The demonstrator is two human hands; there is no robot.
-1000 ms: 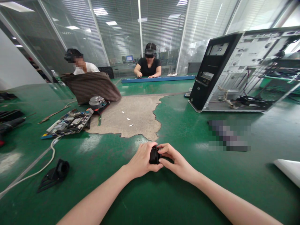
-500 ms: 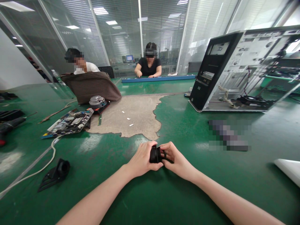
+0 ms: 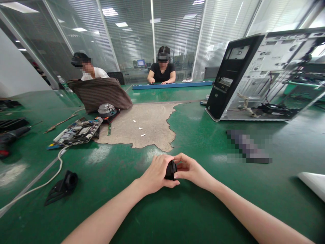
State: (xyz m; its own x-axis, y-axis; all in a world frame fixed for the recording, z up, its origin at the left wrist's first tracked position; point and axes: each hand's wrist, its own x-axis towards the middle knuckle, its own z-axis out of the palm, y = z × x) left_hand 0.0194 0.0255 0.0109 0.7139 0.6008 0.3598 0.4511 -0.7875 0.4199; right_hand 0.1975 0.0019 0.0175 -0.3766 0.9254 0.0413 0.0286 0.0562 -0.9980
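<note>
Both my hands meet over the green table near its front middle. My left hand [image 3: 155, 173] is wrapped round a small black plastic part [image 3: 170, 170], fingers curled. My right hand [image 3: 190, 168] pinches the same black part from the right side, its fingers pressed together on it. Only a narrow bit of the part shows between the hands; its shape is mostly hidden.
A similar black part [image 3: 63, 185] and a white cable [image 3: 40, 185] lie at the left. Further back are a circuit board [image 3: 76, 133], a worn bare patch [image 3: 142, 125] and an open computer case [image 3: 259, 74] on the right. Two other people sit at the far side.
My hands have closed in tighter around the black part and turned it slightly; less of it shows now. Nothing else on the table has moved.
</note>
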